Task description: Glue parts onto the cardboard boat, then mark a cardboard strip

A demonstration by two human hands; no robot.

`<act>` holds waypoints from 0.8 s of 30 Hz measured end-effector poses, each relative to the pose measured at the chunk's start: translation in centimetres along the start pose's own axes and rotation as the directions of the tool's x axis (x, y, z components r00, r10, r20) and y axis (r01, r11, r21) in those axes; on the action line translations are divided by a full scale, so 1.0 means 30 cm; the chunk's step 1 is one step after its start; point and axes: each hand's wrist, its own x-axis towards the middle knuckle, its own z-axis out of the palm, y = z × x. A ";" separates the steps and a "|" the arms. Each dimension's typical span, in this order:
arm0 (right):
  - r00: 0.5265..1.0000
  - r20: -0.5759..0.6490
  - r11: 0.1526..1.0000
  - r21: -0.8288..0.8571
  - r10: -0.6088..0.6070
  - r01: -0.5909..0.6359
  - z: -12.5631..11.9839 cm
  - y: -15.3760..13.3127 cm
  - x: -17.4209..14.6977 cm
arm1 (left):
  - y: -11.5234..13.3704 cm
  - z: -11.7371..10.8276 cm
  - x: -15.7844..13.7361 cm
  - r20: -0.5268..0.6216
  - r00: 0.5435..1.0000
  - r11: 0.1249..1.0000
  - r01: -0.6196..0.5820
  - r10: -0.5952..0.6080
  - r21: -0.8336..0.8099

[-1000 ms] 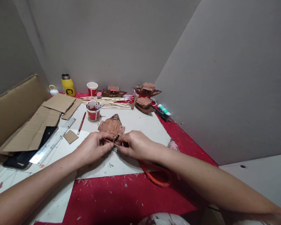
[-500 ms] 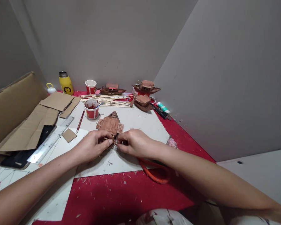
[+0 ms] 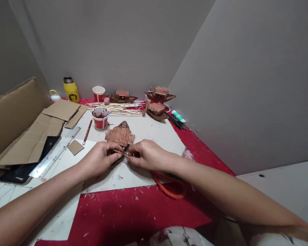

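Observation:
A small brown model boat (image 3: 120, 135) with a ribbed cabin roof lies before me, its far bow pointing away. My left hand (image 3: 100, 158) is closed at the boat's near end, thumb and forefinger pinched around a thin brown stick (image 3: 121, 152). From the other side, my right hand (image 3: 148, 155) pinches at the stick's right end, the fingertips almost meeting those of the left. Both hands hide much of the boat's near end, so I cannot tell whether the stick touches the hull.
Behind the boat stand a paint-stained paper cup (image 3: 100, 122) and several wooden sticks (image 3: 118, 110). More model boats (image 3: 156, 111) sit at the back. Cardboard pieces (image 3: 30, 140), a ruler (image 3: 55, 153) and a pencil (image 3: 87, 132) lie left. Orange-handled scissors (image 3: 169, 191) lie under my right forearm.
The thin stick shows more clearly between my fingertips and appears slightly shifted. Both hands stay at the boat's near end; the whole view has moved a little.

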 end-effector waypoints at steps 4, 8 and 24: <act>1.000 0.006 1.000 0.003 0.006 -0.006 0.001 0.000 0.000 | 0.003 -0.002 0.002 -0.011 1.000 1.000 0.010 -0.010 0.016; 1.000 0.010 1.000 0.003 -0.002 0.002 0.000 0.000 0.002 | 0.005 -0.004 0.004 -0.024 1.000 1.000 0.005 -0.004 0.021; 0.997 -0.080 0.989 0.147 0.016 -0.004 -0.019 0.026 -0.055 | 0.019 -0.004 0.010 -0.024 0.999 0.999 0.046 -0.046 0.002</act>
